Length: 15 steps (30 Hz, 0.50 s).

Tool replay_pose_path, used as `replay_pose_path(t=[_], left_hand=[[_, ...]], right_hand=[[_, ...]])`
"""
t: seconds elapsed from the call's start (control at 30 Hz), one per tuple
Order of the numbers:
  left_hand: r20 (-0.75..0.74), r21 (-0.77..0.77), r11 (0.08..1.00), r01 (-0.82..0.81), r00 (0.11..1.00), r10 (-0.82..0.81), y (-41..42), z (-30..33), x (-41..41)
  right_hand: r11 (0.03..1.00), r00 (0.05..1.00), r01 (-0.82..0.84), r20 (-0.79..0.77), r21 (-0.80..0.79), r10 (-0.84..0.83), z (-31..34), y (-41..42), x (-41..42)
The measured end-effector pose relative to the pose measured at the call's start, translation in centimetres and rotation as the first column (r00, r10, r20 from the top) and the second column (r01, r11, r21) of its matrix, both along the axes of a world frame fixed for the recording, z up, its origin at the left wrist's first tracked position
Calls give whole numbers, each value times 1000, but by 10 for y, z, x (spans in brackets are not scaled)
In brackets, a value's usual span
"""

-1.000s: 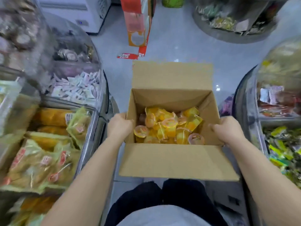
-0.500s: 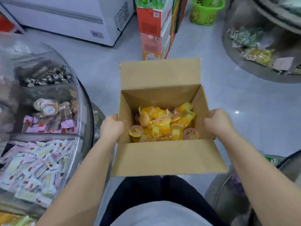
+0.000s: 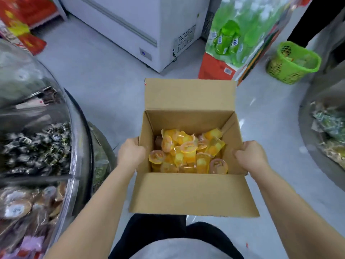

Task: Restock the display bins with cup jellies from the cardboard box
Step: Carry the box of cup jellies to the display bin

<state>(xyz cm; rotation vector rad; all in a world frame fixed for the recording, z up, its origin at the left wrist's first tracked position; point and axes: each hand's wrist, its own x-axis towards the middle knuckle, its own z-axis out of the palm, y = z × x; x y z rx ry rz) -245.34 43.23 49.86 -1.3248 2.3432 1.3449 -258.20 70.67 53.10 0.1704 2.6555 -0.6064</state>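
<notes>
1. A grey shop floor fills the view, and a white chest freezer is seen at the far side.
2. A curved clear-fronted display bin is seen on the left, stocked with dark wrapped sweets above and round packaged snacks below; part of another display bin with green packets is seen at the right edge.
3. A stack of drink cartons printed with green bottles stands behind the box, and a green plastic basket is set on the floor beside it.
4. The cardboard box is held in mid-air in front of the body, above the dark trousers; its flaps are folded open, 1 far and 1 near.
5. The left hand is curled round the left wall of the box, and the right hand is curled round the right wall, so each grip is closed on the box edge.
6. The cup jellies, yellow and orange with clear sealed lids, lie heaped in the bottom of the box, between the 2 hands.
</notes>
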Motion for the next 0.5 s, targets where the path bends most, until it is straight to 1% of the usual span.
replay_pose_path(t=[0.1, 0.17, 0.23, 0.3, 0.4, 0.5], left_hand=[[5, 1, 991, -135, 991, 135, -29, 4, -43], [-26, 9, 974, -228, 973, 228, -44, 2, -64], [-29, 23, 950, -312, 950, 312, -57, -6, -81], [-10, 24, 912, -410, 912, 411, -70, -16, -96], [12, 1, 814, -581, 814, 581, -85, -26, -124], [28, -33, 659, -751, 659, 752, -89, -31, -146]], right_hand=[[995, 995, -102, -7, 20, 102, 2, -47, -74], [979, 979, -201, -14, 22, 202, -2, -83, -119], [944, 944, -326, -28, 47, 328, -10, -120, -161], [889, 889, -455, -37, 54, 457, -20, -160, -199], [762, 762, -647, -4, 30, 647, -37, -221, -256], [637, 636, -771, 64, 13, 769, -51, -283, -301]])
